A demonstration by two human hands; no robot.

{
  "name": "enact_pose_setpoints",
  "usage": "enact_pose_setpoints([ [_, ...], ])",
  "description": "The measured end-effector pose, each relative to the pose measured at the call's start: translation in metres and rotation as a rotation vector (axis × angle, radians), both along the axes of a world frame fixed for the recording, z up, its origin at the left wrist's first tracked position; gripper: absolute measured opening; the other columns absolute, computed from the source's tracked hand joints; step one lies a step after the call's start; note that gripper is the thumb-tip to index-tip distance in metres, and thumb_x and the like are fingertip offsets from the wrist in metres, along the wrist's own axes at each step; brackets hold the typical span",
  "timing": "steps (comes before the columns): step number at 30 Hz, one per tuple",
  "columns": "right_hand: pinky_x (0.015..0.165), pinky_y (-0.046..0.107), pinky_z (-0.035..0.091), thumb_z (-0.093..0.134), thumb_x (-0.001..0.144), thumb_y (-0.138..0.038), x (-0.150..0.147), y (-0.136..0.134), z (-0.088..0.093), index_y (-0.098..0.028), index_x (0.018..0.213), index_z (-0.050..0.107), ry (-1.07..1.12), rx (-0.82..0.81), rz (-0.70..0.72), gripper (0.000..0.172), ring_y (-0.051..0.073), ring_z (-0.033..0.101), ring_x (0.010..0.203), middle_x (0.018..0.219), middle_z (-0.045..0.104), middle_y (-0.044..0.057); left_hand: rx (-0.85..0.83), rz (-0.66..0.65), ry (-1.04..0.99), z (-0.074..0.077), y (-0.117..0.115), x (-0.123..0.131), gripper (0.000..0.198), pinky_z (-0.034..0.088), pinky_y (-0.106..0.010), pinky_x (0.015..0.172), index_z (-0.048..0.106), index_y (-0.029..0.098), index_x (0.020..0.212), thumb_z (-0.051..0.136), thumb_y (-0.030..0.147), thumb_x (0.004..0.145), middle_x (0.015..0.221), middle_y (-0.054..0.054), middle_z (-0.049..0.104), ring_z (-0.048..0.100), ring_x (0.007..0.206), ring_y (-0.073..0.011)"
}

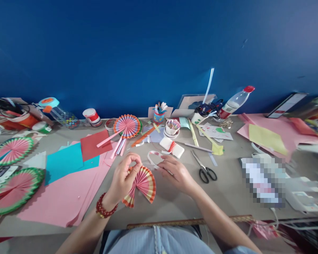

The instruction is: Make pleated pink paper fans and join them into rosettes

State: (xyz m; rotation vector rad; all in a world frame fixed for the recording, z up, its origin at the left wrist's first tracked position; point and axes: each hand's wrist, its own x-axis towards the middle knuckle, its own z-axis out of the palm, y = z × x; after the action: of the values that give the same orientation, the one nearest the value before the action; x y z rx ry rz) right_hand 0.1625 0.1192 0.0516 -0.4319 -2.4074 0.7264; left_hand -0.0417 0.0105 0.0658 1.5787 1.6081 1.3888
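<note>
My left hand point(127, 173), with a beaded bracelet at its wrist, is closed in a pinch above the left side of a folded paper fan point(145, 181). What sits between thumb and forefinger, if anything, is too small to make out. The half-spread fan is pink with cream and orange bands and lies on the table. Just right of it, my right hand point(177, 173) has its fingers closed on a thin white roll of tape point(149, 157) with red print inside. Black-handled scissors point(207, 172) lie open to the right of that hand.
Pink paper sheets point(58, 203) and a blue sheet point(62, 164) lie left. Finished round fans point(127, 126) rest behind and at far left. A wrapped white packet point(178, 149), a paper cup point(172, 127) and a tilted bottle point(235, 102) stand toward the blue wall.
</note>
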Motion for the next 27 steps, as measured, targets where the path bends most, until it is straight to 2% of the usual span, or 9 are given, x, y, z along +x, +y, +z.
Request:
enact_pose_setpoints([
  [7,0.092,0.040,0.049,0.049,0.099,-0.025,-0.001,0.000,0.002,-0.019,0.095,0.062,0.016,0.002,-0.038,0.014,0.024,0.063,0.096,0.087,0.070,0.008,0.036,0.012,-0.091,-0.007,-0.004,0.005,0.006,0.048,-0.032,0.087,0.054,0.021,0.097,0.047,0.020,0.098,0.100,-0.005,0.057,0.059,0.097,-0.0180],
  [10,0.091,0.040,0.048,0.050,0.098,-0.025,-0.001,0.001,0.001,-0.020,0.091,0.062,0.013,-0.012,-0.050,0.015,0.023,0.062,0.089,0.083,0.069,0.007,0.049,0.008,-0.105,-0.007,-0.003,0.006,0.004,0.049,-0.030,0.084,0.054,0.021,0.096,0.051,0.020,0.096,0.099,-0.005,0.057,0.059,0.095,-0.0176],
  [14,0.082,0.037,0.046,0.050,0.098,-0.023,-0.001,0.002,0.002,-0.019,0.092,0.061,0.024,-0.015,-0.037,0.014,0.021,0.059,0.080,0.080,0.067,0.006,0.089,0.029,-0.089,-0.006,-0.002,0.008,0.003,0.049,-0.030,0.086,0.056,0.021,0.091,0.057,0.019,0.093,0.093,-0.003,0.058,0.060,0.094,-0.0170],
  [17,0.076,0.035,0.043,0.048,0.097,-0.021,-0.003,0.000,0.002,-0.019,0.087,0.059,0.080,-0.022,-0.028,0.016,0.019,0.056,0.075,0.076,0.064,0.005,0.082,0.080,-0.094,-0.008,-0.002,0.011,0.005,0.050,-0.028,0.085,0.056,0.021,0.089,0.057,0.018,0.092,0.093,-0.002,0.060,0.061,0.094,-0.0161],
  [20,0.073,0.034,0.041,0.043,0.096,-0.017,-0.006,-0.004,0.003,-0.020,0.079,0.055,0.197,-0.050,-0.050,0.022,0.016,0.050,0.066,0.068,0.058,0.002,0.125,0.096,-0.145,-0.011,-0.003,0.017,0.005,0.052,-0.030,0.089,0.056,0.021,0.090,0.057,0.018,0.093,0.092,-0.001,0.059,0.061,0.090,-0.0148],
  [23,0.072,0.032,0.041,0.043,0.095,-0.017,-0.010,-0.009,0.000,-0.020,0.072,0.053,0.310,-0.148,-0.072,0.025,0.015,0.047,0.063,0.063,0.053,0.000,0.174,0.129,-0.185,-0.013,-0.003,0.024,0.004,0.051,-0.036,0.096,0.055,0.021,0.091,0.056,0.019,0.093,0.091,-0.001,0.058,0.061,0.090,-0.0147],
  [27,0.062,0.026,0.039,0.048,0.094,-0.021,-0.014,-0.014,-0.008,-0.019,0.070,0.057,0.322,-0.446,-0.122,0.026,0.013,0.049,0.063,0.066,0.054,0.000,0.149,0.188,-0.176,-0.011,-0.002,0.030,0.003,0.052,-0.035,0.095,0.055,0.021,0.090,0.057,0.022,0.093,0.093,-0.002,0.060,0.062,0.091,-0.0153],
])
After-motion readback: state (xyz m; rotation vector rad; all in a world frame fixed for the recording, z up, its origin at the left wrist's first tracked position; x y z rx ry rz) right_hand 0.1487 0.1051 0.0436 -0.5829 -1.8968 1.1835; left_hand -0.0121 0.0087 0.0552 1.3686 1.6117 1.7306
